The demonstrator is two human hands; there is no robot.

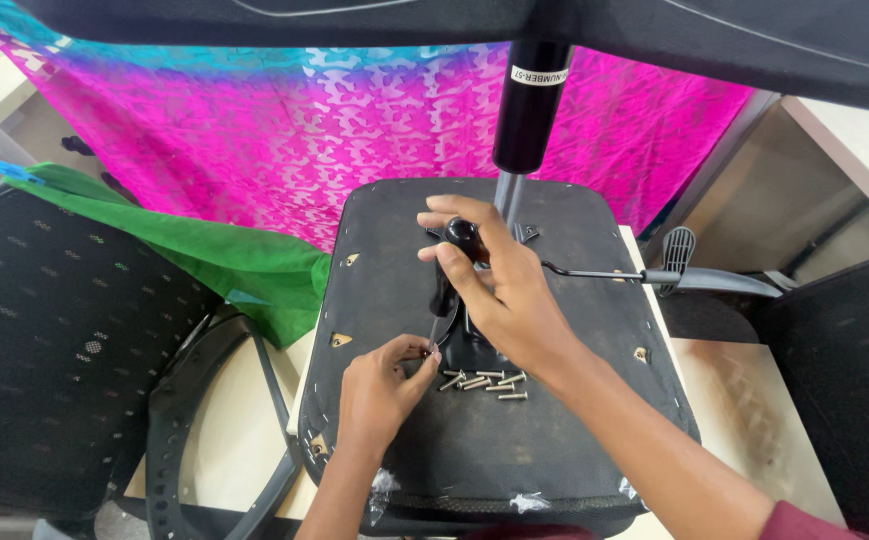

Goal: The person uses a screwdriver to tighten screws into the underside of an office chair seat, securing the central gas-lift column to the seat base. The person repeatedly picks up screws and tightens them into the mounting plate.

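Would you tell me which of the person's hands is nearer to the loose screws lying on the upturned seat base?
Left. The left hand has its fingertips right beside the loose screws, while the right hand is above them, gripping a screwdriver handle.

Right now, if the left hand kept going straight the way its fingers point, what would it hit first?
The left hand points up and right, fingers pinched at the screwdriver tip. Straight on, it would probably meet that shaft first, then the black mechanism under the right hand; depth is unclear.
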